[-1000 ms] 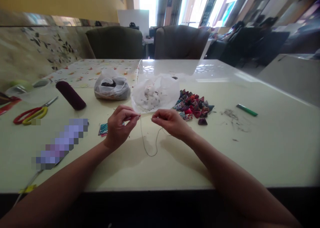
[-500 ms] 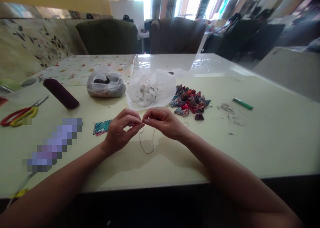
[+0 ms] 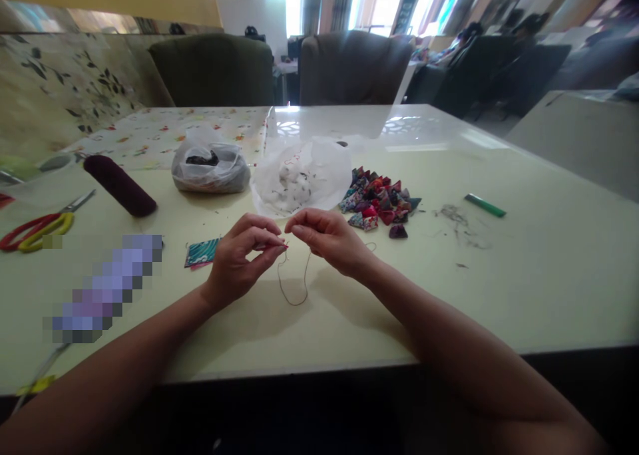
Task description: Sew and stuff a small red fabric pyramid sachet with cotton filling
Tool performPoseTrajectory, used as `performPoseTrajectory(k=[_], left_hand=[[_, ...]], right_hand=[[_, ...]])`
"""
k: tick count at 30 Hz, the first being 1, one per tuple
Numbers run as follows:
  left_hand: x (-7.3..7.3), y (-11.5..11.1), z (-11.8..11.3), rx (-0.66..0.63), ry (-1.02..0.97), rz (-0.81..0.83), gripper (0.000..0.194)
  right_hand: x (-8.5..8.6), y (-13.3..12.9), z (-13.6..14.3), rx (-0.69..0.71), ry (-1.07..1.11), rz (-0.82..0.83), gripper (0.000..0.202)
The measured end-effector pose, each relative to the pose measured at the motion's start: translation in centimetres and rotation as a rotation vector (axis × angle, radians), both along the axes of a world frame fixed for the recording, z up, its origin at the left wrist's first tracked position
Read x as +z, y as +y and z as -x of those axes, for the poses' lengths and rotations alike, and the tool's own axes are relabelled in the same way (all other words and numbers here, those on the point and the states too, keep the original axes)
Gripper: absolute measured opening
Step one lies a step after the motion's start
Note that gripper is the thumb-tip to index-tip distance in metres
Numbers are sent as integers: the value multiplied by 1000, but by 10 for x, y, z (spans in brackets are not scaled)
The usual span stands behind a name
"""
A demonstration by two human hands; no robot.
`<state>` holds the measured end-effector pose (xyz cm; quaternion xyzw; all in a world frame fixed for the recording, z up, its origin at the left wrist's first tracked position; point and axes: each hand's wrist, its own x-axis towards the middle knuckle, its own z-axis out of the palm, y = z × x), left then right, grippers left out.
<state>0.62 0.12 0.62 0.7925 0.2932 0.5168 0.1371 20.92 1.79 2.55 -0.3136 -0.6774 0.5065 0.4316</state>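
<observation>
My left hand point(image 3: 245, 252) is closed in a pinch on a small red piece of fabric point(image 3: 283, 246), of which only a thin edge shows at the fingertips. From that edge a thin thread point(image 3: 294, 304) hangs in a loop over the table and rises to my right hand point(image 3: 324, 239). The right thumb and forefinger are pinched together, a little apart from the left fingertips; what they grip is too small to make out. A short curl of thread shows beyond the right wrist. Beside my left hand lie teal patterned fabric pieces point(image 3: 200, 253), with pink under them.
A pile of small stuffed fabric pyramids point(image 3: 382, 199) sits behind my right hand. Behind the hands are a bag of white stuffing point(image 3: 294, 182) and another plastic bag point(image 3: 210, 169). Scissors point(image 3: 40, 232) and a dark roll point(image 3: 120, 185) lie left, a green-handled tool point(image 3: 485, 205) right.
My right hand has moved slightly up and away from the left fingertips, opening a small gap. The left hand keeps its pinch on the red fabric.
</observation>
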Motion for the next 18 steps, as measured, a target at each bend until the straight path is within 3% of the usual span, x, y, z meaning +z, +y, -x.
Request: performPoseTrajectory(k=[7, 18], left_hand=[[0, 1, 1, -34, -33, 60, 9], [0, -3, -1, -110, -110, 206, 5]], right_hand=[[1, 0, 0, 112, -32, -63, 15], [-10, 2, 5, 81, 9, 14, 20]])
